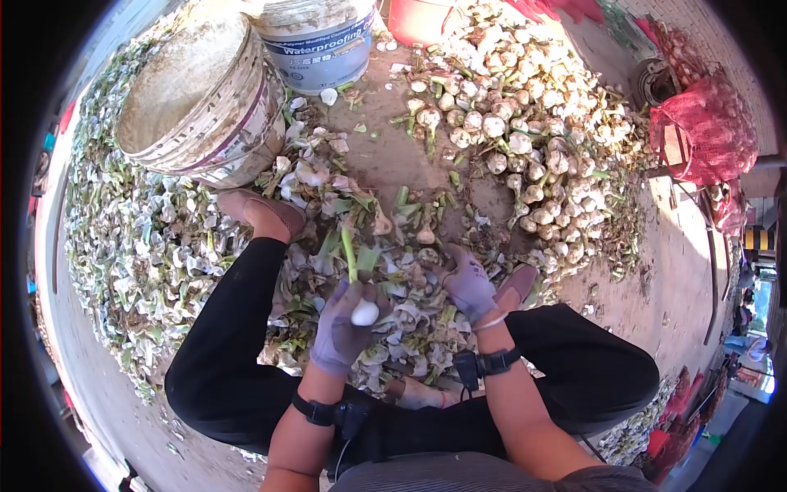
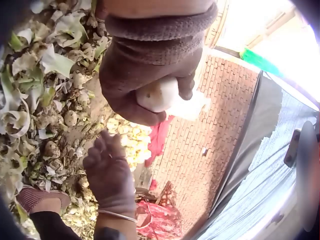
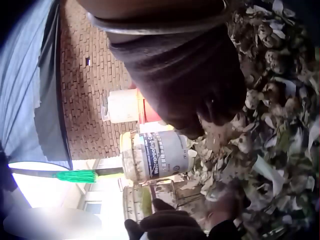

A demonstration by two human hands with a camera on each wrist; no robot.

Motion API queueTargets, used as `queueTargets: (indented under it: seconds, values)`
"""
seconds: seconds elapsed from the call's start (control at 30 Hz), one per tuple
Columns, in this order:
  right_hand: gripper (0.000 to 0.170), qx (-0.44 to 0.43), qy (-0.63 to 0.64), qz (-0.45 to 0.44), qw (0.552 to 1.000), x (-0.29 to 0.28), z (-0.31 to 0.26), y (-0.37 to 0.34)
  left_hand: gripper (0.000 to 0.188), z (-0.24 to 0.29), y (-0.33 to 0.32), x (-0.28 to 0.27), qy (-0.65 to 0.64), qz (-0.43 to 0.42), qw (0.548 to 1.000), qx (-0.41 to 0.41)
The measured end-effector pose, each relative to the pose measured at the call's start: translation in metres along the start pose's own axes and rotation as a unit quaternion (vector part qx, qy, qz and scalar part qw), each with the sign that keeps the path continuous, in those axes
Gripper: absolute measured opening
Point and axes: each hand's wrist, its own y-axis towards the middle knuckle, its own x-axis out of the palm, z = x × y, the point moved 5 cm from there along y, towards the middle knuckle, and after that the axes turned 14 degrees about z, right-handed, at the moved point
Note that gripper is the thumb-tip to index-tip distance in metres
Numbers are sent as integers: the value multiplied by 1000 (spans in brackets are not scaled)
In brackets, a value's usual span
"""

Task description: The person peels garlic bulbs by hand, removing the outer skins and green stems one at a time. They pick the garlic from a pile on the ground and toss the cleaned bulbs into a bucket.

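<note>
My gloved left hand (image 1: 336, 332) grips a smooth white garlic bulb (image 1: 365, 312), its green stem (image 1: 349, 252) sticking up past the fingers. From the left wrist, the bulb (image 2: 159, 95) shows between thumb and fingers. My gloved right hand (image 1: 469, 285) is low over the peelings, fingers loosely bent, with a garlic head (image 1: 428, 256) just beyond the fingertips. Nothing shows between the right fingers (image 2: 100, 155) in the left wrist view; the right palm is hidden in the right wrist view. Another garlic head (image 1: 425, 234) lies ahead among the scraps.
Leaf and skin peelings (image 1: 164, 262) cover the ground around my feet. A dirty white bucket (image 1: 270, 123) and a labelled bucket (image 1: 324, 53) stand ahead left, a red bucket (image 1: 418, 20) farther back. Unpeeled garlic (image 1: 541, 139) is heaped front right, near a red mesh bag (image 1: 709, 131).
</note>
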Motion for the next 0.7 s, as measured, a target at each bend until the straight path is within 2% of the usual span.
queueTargets:
  seconds: [0.03,0.07,0.1,0.13,0.2,0.23,0.27,0.33,0.37,0.4,0.47,0.5,0.53,0.6,0.67,0.7]
  values:
    - [42,1,1,-3,1000,21,28,2,32,5,5,-2,79,17,993,82]
    - [40,-32,-65,15,997,41,51,5,32,10,7,-4,158,32,973,166]
    - [39,-67,-130,37,988,47,51,10,33,8,9,-4,200,54,960,190]
    - [39,-72,-127,39,989,50,54,13,33,9,10,-4,200,54,958,196]
    - [33,47,-27,-52,997,65,64,13,33,-2,15,-17,177,116,977,25]
    - [29,112,66,-51,990,55,48,13,30,-8,20,-27,202,126,970,54]
    - [29,111,68,-55,990,44,29,7,30,-18,24,-36,202,130,969,55]
    - [26,71,105,-28,992,28,7,1,33,-23,30,-41,302,134,933,146]
    - [27,5,89,-14,996,25,2,-1,38,-31,39,-50,256,114,952,125]
    - [27,5,91,-8,996,25,0,-6,38,-25,32,-46,260,109,951,127]
    - [34,-8,-173,-16,985,24,-2,-4,38,-16,20,-23,154,46,986,36]
    - [39,-11,-229,-49,972,34,7,-3,40,-14,15,-20,106,48,993,20]
    - [39,-14,-227,-46,973,46,21,-1,40,-15,12,-18,107,47,993,25]
    - [38,-32,-223,-124,966,74,49,2,38,-17,10,-17,120,14,992,43]
    - [34,-60,-216,-122,967,68,40,1,40,-30,17,-34,175,13,984,41]
    - [31,40,-64,-138,988,53,30,-2,42,-36,18,-40,214,18,972,97]
